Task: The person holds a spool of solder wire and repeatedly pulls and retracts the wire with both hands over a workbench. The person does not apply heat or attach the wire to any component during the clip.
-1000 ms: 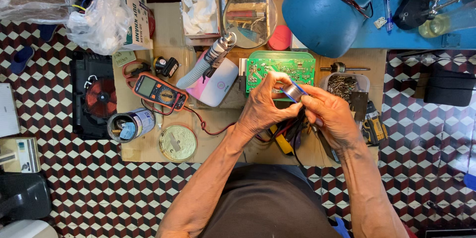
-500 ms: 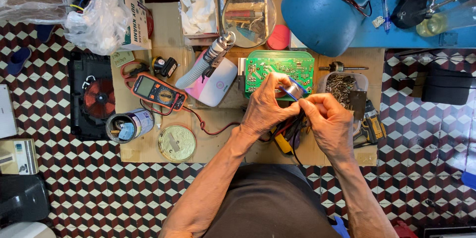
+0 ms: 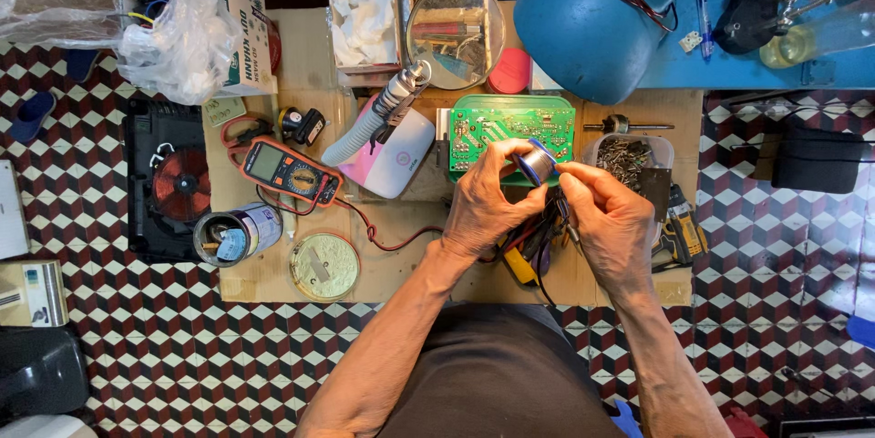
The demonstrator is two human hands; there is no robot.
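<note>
My left hand (image 3: 488,201) holds a small blue-rimmed spool of solder wire (image 3: 536,163) between thumb and fingers, just in front of a green circuit board (image 3: 510,123). My right hand (image 3: 612,219) is close against the spool, its fingertips pinched at the spool's right side, apparently on the thin wire end. Below the hands lie a yellow-handled tool (image 3: 521,265) and dark cables, partly hidden by my hands.
On the low cardboard-topped bench (image 3: 273,285) sit an orange multimeter (image 3: 290,170), a pink-and-white box (image 3: 394,151), a tin can (image 3: 232,233), a round lid (image 3: 324,266) and a tub of screws (image 3: 627,154). A copper coil unit (image 3: 178,185) lies left, a blue tank (image 3: 592,19) behind.
Both hands stay together at the spool. They have shifted slightly, with the right fingertips working at the spool's side.
</note>
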